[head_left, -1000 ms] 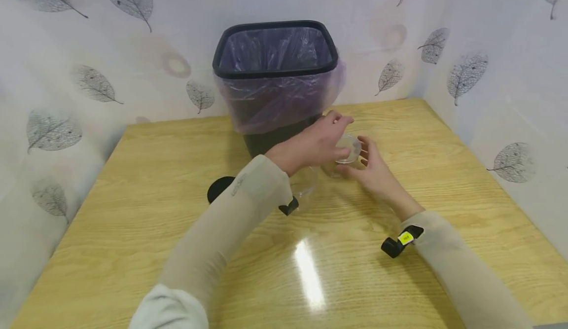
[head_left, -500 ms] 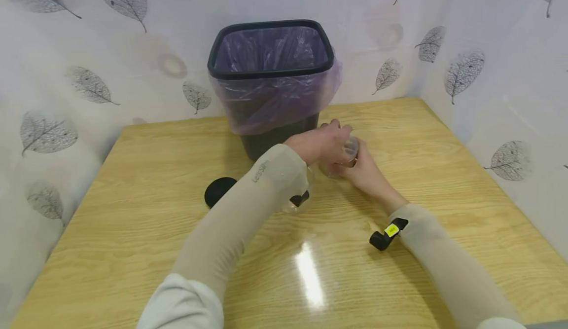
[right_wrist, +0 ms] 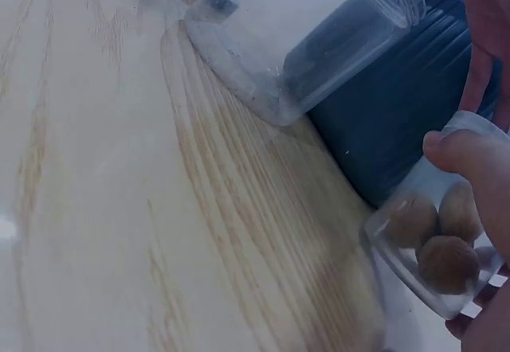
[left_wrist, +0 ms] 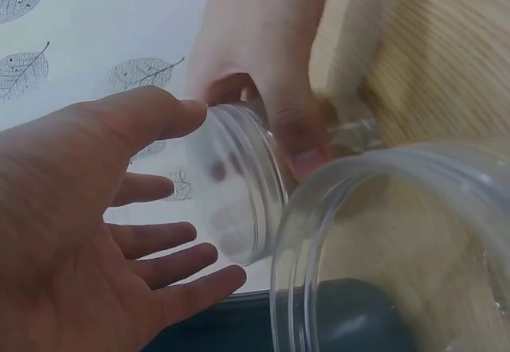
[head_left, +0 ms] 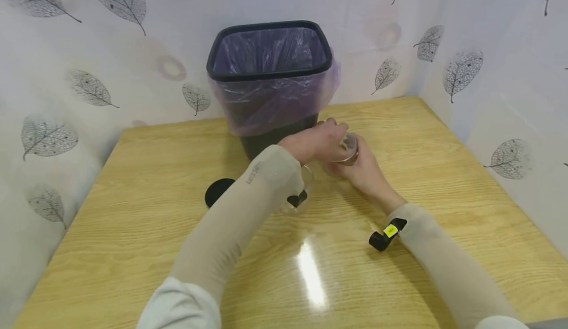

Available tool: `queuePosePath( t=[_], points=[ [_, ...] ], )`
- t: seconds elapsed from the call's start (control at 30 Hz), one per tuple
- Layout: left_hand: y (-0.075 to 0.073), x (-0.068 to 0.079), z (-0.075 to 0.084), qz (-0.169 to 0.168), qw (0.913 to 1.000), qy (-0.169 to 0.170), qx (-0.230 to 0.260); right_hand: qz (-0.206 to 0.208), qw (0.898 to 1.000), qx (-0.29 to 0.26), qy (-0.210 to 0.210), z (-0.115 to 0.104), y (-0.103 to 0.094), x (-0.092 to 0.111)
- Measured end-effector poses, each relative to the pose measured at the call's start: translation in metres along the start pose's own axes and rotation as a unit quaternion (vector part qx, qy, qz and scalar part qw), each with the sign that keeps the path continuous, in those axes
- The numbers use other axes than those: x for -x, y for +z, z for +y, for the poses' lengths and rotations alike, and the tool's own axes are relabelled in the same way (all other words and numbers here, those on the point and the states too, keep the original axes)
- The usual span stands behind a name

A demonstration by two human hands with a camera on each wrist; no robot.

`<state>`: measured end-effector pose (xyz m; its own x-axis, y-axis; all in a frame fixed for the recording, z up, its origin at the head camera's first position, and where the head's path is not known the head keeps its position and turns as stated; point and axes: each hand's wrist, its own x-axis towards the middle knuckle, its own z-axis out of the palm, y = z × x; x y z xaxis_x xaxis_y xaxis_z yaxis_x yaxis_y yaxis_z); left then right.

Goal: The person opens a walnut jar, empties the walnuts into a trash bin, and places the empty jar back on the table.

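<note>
My right hand point(head_left: 366, 168) grips a clear plastic jar point(head_left: 350, 147), its fingers and thumb wrapped round the side. Three brown balls point(right_wrist: 446, 264) show through the jar wall in the right wrist view. Over the jar's top is my left hand point(head_left: 317, 141). In the left wrist view, the left fingers point(left_wrist: 179, 272) are spread and fairly straight, with the thumb tip right at the jar's rim point(left_wrist: 259, 185). A second, larger clear jar point(right_wrist: 303, 41) stands on the table beside the left wrist, partly hidden by the sleeve in the head view.
A dark bin point(head_left: 266, 141) with a purple liner stands behind the hands, against the leaf-patterned wall covering point(head_left: 168, 18). On the wooden table point(head_left: 133, 196), a black disc point(head_left: 218, 192) lies left of the left forearm, partly covered by it.
A second ago both hands were more loosely spread around the jar. Since then my right fingers have wrapped round it and my left hand has come in closer over its top.
</note>
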<state>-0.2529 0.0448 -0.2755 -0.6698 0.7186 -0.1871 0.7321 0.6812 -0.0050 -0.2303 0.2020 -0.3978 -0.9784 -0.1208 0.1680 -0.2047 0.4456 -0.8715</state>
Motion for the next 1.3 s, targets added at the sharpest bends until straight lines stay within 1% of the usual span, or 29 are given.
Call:
queuePosePath(
  t=[0.03,0.07,0.1,0.17,0.27,0.33,0.4,0.47,0.53,0.57,0.73,0.77,0.83,0.93,1.0,1.07,1.3],
  points=[
    [0.0,0.0,-0.001,0.005,0.9995,-0.011,0.031,0.005,1.0,0.008,-0.009,-0.002,0.0,0.0],
    [0.0,0.001,-0.001,0.004,0.999,-0.015,0.041,0.01,1.0,0.019,-0.019,-0.004,-0.001,-0.001],
    [0.001,0.001,-0.002,0.011,0.9963,-0.029,0.08,0.016,0.999,0.031,-0.029,-0.006,-0.001,-0.001],
    [0.002,0.001,-0.003,0.006,0.9949,-0.04,0.093,0.025,0.997,0.053,-0.048,-0.009,-0.003,-0.002],
    [0.003,0.004,-0.004,0.004,0.9933,-0.052,0.103,0.037,0.991,0.103,-0.071,-0.015,-0.004,-0.002],
    [0.004,0.005,-0.005,0.01,0.9919,-0.057,0.113,0.045,0.987,0.132,-0.084,-0.018,-0.006,-0.001],
    [0.004,0.007,-0.005,0.015,0.9888,-0.064,0.134,0.055,0.979,0.167,-0.099,-0.022,-0.007,0.002],
    [0.004,0.009,-0.006,0.023,0.9862,-0.067,0.15,0.071,0.97,0.199,-0.124,-0.027,-0.009,0.004],
    [0.004,0.011,-0.006,0.034,0.9831,-0.07,0.166,0.09,0.956,0.232,-0.156,-0.031,-0.011,0.006],
    [0.004,0.012,-0.006,0.041,0.982,-0.07,0.17,0.1,0.948,0.247,-0.175,-0.033,-0.012,0.007],
    [0.005,0.018,-0.003,0.077,0.9778,-0.068,0.183,0.135,0.901,0.318,-0.263,-0.045,-0.018,0.01],
    [0.005,0.019,-0.002,0.084,0.9769,-0.068,0.184,0.138,0.892,0.331,-0.274,-0.048,-0.019,0.011],
    [0.006,0.021,0.0,0.095,0.9754,-0.072,0.185,0.137,0.88,0.351,-0.288,-0.053,-0.022,0.013],
    [0.005,0.026,0.001,0.116,0.9713,-0.082,0.191,0.13,0.867,0.376,-0.299,-0.062,-0.026,0.016],
    [0.005,0.029,0.001,0.133,0.9662,-0.089,0.202,0.126,0.86,0.389,-0.304,-0.069,-0.028,0.017],
    [0.004,0.033,0.001,0.153,0.9593,-0.091,0.219,0.125,0.854,0.401,-0.308,-0.075,-0.03,0.018],
    [0.004,0.051,-0.001,0.208,0.9359,-0.088,0.271,0.121,0.84,0.417,-0.325,-0.091,-0.029,0.019]
  ],
)
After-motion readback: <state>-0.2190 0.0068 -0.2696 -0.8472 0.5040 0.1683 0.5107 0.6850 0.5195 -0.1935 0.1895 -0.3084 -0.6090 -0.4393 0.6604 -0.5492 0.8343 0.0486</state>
